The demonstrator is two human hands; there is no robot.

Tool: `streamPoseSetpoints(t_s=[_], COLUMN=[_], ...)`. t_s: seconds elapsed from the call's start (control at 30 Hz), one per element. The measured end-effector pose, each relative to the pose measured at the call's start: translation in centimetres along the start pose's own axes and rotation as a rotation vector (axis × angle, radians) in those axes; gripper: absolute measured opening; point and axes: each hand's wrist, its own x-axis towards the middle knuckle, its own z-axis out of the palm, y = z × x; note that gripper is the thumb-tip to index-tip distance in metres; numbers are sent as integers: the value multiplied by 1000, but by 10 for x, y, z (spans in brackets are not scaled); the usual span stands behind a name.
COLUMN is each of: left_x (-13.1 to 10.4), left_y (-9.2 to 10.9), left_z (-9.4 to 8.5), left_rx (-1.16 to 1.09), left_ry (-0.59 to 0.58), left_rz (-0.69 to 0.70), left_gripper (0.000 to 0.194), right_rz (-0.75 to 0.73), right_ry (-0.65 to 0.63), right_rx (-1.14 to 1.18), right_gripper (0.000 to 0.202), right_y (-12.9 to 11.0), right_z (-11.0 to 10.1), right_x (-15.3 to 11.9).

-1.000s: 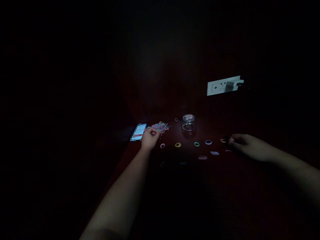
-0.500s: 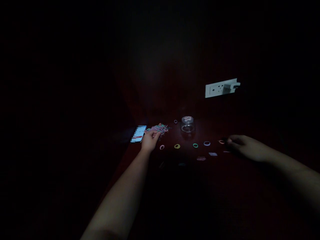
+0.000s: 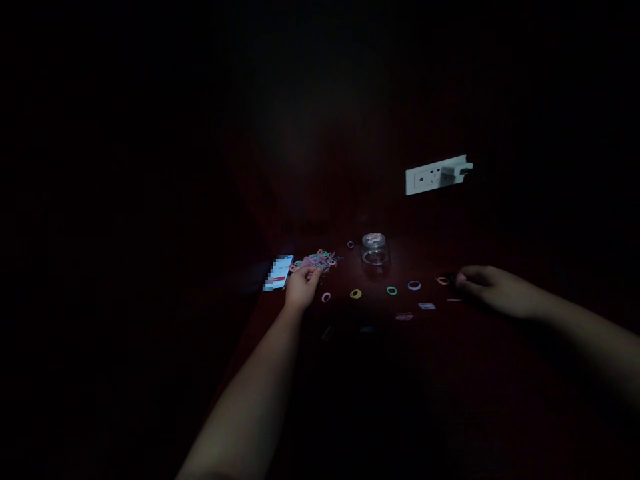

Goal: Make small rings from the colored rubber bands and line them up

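My left hand is closed in a pinch at the near edge of a pile of small coloured hair ties; what is between its fingertips is too small to make out. On the right, my right hand rests low over the table, fingers bent together beside an orange hair tie. Shadow hides what those fingertips hold. A spread-out row has a pink hair tie, a yellow hair tie, a green hair tie and a lavender hair tie.
A clear lidded jar stands behind the row, with a single hair tie to its left. A lit phone lies left of the pile. Flat pinkish strips and pale strips lie nearer me. A wall socket holds a plug.
The view has shifted slightly. Both hands keep nearly the same places, the left at the pile and the right by the orange hair tie. No hair tie has visibly moved.
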Motion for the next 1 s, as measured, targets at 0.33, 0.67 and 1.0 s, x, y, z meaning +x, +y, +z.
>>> streamPoseSetpoints(t_s=[0.33,0.67,1.0], left_x=[-18,-69,-99], left_y=[19,106,131], left_z=[-11,-13,-1], left_rx=[-16,-75,-164], left_ry=[38,38,-109], left_rz=[89,332,265], left_gripper=[30,19,11], right_rz=[-138,-568,-735], right_ry=[32,165,251], right_rx=[30,11,151], right_gripper=[33,13,33], right_y=[-8,-99,-120], right_z=[8,46,76], right_x=[-6,-33,-34])
